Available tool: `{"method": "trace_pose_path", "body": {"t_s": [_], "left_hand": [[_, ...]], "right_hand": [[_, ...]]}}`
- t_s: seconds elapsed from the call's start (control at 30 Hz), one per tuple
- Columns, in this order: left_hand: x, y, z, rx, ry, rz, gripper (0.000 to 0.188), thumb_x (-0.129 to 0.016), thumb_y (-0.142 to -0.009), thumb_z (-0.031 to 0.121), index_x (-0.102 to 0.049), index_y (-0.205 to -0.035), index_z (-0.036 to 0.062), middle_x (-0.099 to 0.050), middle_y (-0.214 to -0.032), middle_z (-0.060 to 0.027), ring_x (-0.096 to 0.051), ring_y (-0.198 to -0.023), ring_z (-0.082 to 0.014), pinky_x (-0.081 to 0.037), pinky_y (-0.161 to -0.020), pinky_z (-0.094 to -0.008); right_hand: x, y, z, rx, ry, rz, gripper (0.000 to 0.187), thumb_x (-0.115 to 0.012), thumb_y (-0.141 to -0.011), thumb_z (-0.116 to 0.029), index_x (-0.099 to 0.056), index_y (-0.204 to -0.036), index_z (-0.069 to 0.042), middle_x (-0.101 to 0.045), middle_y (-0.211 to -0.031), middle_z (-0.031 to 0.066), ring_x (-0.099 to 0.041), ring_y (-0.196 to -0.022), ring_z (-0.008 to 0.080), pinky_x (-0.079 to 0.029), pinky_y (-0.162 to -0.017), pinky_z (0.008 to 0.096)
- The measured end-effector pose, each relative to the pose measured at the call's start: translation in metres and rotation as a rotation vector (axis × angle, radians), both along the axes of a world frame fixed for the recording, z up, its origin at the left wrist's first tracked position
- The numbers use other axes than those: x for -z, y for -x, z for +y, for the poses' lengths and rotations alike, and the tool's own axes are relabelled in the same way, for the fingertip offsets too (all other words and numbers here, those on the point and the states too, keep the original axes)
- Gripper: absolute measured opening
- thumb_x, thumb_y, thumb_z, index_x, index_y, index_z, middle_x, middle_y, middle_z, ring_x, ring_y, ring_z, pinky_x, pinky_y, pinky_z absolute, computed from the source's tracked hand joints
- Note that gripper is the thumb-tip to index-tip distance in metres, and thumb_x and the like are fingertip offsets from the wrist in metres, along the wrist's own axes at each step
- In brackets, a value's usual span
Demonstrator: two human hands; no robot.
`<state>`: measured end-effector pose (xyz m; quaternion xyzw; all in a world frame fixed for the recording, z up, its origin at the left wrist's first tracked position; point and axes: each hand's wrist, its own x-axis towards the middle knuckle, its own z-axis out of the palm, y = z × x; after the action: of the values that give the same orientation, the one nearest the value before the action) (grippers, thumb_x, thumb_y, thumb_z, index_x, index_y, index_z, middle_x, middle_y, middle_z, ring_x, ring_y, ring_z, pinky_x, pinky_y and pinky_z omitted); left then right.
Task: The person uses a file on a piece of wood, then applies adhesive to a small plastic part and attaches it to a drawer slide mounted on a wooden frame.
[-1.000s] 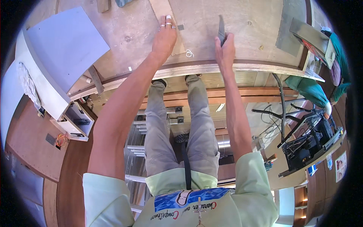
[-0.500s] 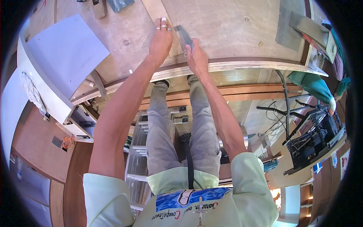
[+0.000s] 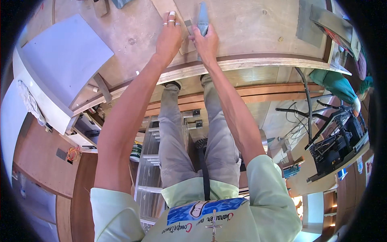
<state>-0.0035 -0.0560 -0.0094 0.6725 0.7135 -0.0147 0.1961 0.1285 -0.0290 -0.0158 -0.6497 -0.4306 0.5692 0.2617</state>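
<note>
Gripping the grey, tapered, blade-like tool (image 3: 202,18) by its broad end, upper centre of the frame, goes the right hand (image 3: 206,43); beside it the left hand (image 3: 169,39), unclenched, lies on a long, pale wooden strip (image 3: 163,5); tool looks light, stiff, maybe sharp, best held low

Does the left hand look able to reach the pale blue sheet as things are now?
Probably yes: the left hand, resting on the wooden strip, seems free of tools, and mainly flat board shows between it and the pale blue sheet.
</note>
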Motion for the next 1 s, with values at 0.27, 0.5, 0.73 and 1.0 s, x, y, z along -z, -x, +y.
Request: {"method": "trace_pose_path", "body": {"t_s": [0.27,0.5,0.73,1.0], "left_hand": [[0.005,0.003,-0.006,-0.059,-0.04,-0.098,0.068,-0.074,-0.074,0.007,-0.043,-0.131,-0.0128,-0.034,-0.145,-0.0251,-0.028,-0.141,-0.0398,-0.038,-0.111,-0.0403],[0.01,0.012,-0.011,-0.121,-0.009,-0.226,0.079,-0.077,-0.074,0.014,-0.037,-0.138,-0.0083,-0.032,-0.148,-0.0253,-0.038,-0.134,-0.0406,-0.043,-0.105,-0.0418],[-0.027,0.003,-0.002,-0.19,-0.027,-0.223,0.066,-0.074,-0.076,0.014,-0.047,-0.133,-0.0062,-0.047,-0.137,-0.0261,-0.055,-0.117,-0.0391,-0.049,-0.094,-0.0422],[-0.015,0.008,-0.006,-0.086,0.0,-0.179,0.075,-0.079,-0.075,0.015,-0.041,-0.134,-0.0114,-0.032,-0.148,-0.022,-0.026,-0.143,-0.0338,-0.04,-0.11,-0.0404]], "right_hand": [[0.0,0.004,-0.005,0.119,0.11,0.252,0.027,-0.068,-0.091,-0.021,-0.057,-0.107,-0.001,-0.066,-0.087,0.0045,-0.068,-0.069,0.0129,-0.048,-0.055,0.0224],[0.008,0.001,-0.008,0.15,0.036,0.31,0.025,-0.066,-0.091,-0.019,-0.055,-0.103,0.001,-0.063,-0.082,0.0062,-0.067,-0.065,0.0143,-0.049,-0.054,0.0241],[0.01,0.0,-0.007,0.152,0.045,0.31,0.026,-0.065,-0.091,-0.019,-0.055,-0.104,0.001,-0.064,-0.084,0.0075,-0.067,-0.065,0.0145,-0.049,-0.053,0.0234],[0.006,0.001,-0.003,0.148,0.037,0.293,0.027,-0.066,-0.091,-0.019,-0.055,-0.105,0.001,-0.066,-0.084,0.0073,-0.067,-0.064,0.0142,-0.049,-0.053,0.0236]]}}
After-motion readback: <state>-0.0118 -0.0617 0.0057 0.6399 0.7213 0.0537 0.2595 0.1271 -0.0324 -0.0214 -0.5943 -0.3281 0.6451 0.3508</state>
